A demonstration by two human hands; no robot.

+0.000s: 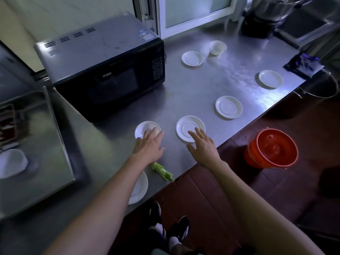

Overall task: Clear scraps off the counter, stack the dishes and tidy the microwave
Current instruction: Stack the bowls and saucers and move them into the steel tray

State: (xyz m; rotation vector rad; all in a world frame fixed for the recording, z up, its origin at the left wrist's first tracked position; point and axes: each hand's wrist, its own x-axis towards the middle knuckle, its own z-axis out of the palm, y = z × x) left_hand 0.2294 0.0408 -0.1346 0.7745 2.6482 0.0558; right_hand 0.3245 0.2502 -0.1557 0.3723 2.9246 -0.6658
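Two bare forearms are seen reaching from the bottom edge over a steel tabletop [230, 70], above a pair of dark shoes [176, 229] on the floor. The left hand [149, 144] is spread flat, fingers straight, its fingertips laid over the near rim of a small white dish [145, 127] just in front of the microwave [103, 70]. The right hand [203, 147] is likewise held open with fingers extended, its fingertips over the near edge of a white saucer [189, 126]; whether either hand actually touches its dish cannot be told. Nothing is gripped by either hand.

Pale green vegetable scraps [162, 172] are seen lying near the tabletop's front edge, just behind the left wrist. A further white plate [140, 188] is partly hidden under the left forearm.

Farther out, another saucer [228, 107] is seen beyond the right hand, a third [270, 78] near the tabletop's right edge, and a fourth [192, 58] beside a white cup [217, 47] toward the window. The microwave is shown with its door closed, standing at the left of the tabletop.

An orange bucket [272, 148] is seen on the floor to the right of the tabletop, and a steel pot [272, 6] at the far corner.
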